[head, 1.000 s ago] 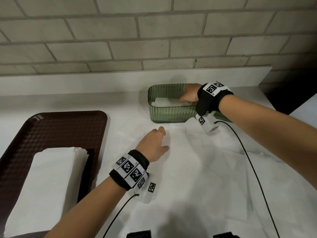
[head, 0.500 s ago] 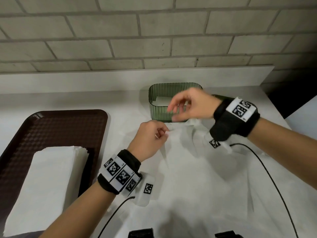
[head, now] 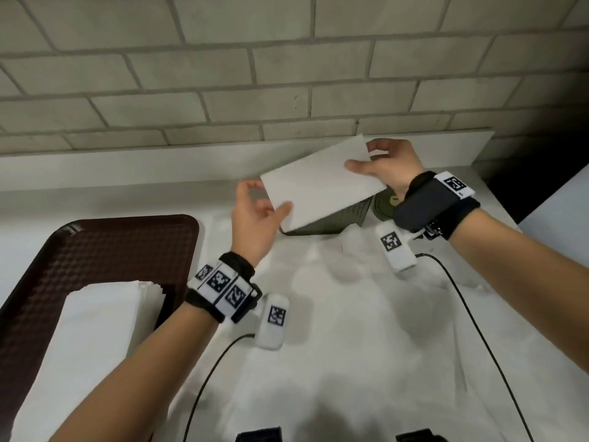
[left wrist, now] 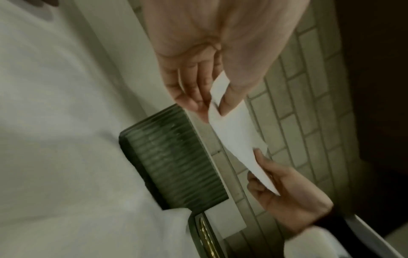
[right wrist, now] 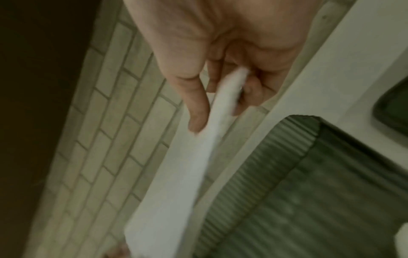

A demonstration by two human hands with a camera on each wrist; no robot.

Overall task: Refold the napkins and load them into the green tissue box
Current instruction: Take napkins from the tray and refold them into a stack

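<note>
A folded white napkin (head: 318,183) hangs in the air, tilted, just above the ribbed green tissue box (head: 334,222). My left hand (head: 266,205) pinches its lower left corner between thumb and fingers. At the upper right end, my right hand (head: 366,157) pinches the napkin the same way. In the left wrist view the napkin (left wrist: 236,136) stretches from my left hand (left wrist: 209,103) to my right hand (left wrist: 264,167), with the box (left wrist: 174,157) beneath. The right wrist view shows my right hand (right wrist: 218,108) gripping the napkin (right wrist: 187,174) over the box (right wrist: 309,174).
A brown tray (head: 95,247) at the left holds a stack of folded white napkins (head: 89,339). Unfolded napkins (head: 350,346) are spread over the table in front of the box. A green lid (head: 384,205) lies right of the box. A brick wall stands behind.
My right hand came out of the box and my left hand left the table. Both now hold a folded napkin raised above the box.
</note>
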